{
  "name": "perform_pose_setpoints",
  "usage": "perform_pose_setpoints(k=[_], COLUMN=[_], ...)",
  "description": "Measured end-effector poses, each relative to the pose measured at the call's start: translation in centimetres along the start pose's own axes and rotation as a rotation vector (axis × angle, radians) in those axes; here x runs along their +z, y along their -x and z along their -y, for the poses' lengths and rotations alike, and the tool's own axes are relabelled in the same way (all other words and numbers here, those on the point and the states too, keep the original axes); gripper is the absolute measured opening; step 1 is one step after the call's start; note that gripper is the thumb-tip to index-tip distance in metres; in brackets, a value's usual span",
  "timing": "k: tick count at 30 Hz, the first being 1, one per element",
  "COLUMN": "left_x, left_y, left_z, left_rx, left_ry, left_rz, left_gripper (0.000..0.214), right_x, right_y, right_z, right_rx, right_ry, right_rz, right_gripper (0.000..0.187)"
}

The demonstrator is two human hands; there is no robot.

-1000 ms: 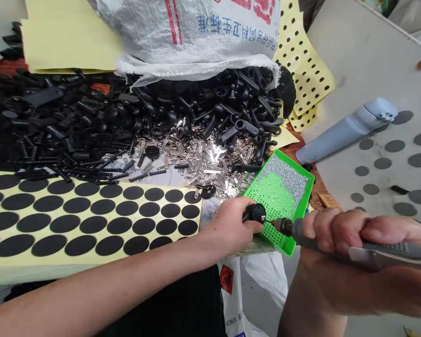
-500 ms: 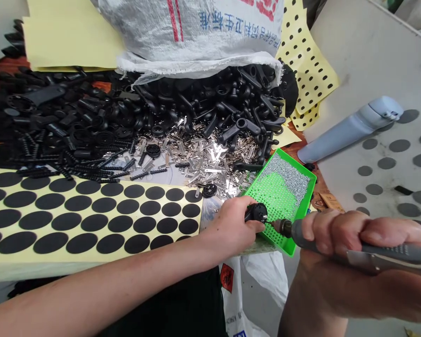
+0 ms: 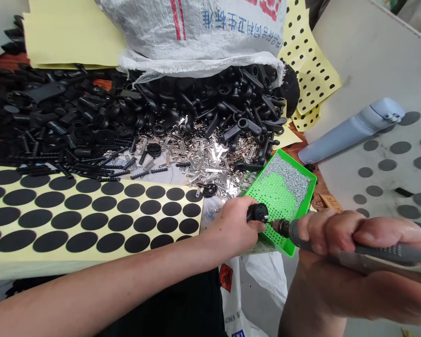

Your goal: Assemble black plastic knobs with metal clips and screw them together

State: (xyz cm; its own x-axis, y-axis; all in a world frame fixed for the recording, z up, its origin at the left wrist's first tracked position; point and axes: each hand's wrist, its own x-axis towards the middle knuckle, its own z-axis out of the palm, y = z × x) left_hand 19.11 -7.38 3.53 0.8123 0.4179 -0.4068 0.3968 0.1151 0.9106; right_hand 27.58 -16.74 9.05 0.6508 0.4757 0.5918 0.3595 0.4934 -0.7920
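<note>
My left hand (image 3: 231,227) is closed around a black plastic part (image 3: 257,213) with a round, slotted end, held over the near left side of a green tray (image 3: 287,248). Wrapped around a grey electric screwdriver (image 3: 301,238), my right hand (image 3: 358,252) points its tip leftward at the part. The tip meets the part's edge or lies very close to it; I cannot tell whether a screw sits between them. Small silvery screws (image 3: 289,175) are heaped in the tray's far end, and its perforated floor shows nearer to me.
Behind my left hand lies a pile of flat metal clips (image 3: 214,159). Black plastic parts (image 3: 91,112) spread along the back, partly under a white woven sack (image 3: 196,37). A sheet of black round stickers (image 3: 91,220) covers the front left. A grey-blue cylindrical object (image 3: 351,131) leans at right.
The screwdriver and my right hand have shifted very slightly left, toward the black part. My left hand keeps its hold almost unmoved.
</note>
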Motion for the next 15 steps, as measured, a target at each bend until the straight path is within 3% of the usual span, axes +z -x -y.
perform_pose_setpoints(k=[6,10,15], left_x=[0.4,0.8,1.2], left_y=[0.3,0.4,0.4], left_z=[0.2,0.4,0.5], left_rx=[0.116,0.134,0.141], left_ry=[0.022,0.018,0.038], left_rz=[-0.053,-0.077,-0.113], left_gripper=[0.014,0.013,0.013], right_x=[1.1,2.0,2.7], right_y=[0.3,0.6,0.6], right_z=[0.1,0.3,0.1], right_rx=[0.029,0.119,0.077], right_ry=[0.041,0.060,0.117], right_rz=[-0.073,-0.237,-0.408], right_gripper=[0.024,0.028,0.034])
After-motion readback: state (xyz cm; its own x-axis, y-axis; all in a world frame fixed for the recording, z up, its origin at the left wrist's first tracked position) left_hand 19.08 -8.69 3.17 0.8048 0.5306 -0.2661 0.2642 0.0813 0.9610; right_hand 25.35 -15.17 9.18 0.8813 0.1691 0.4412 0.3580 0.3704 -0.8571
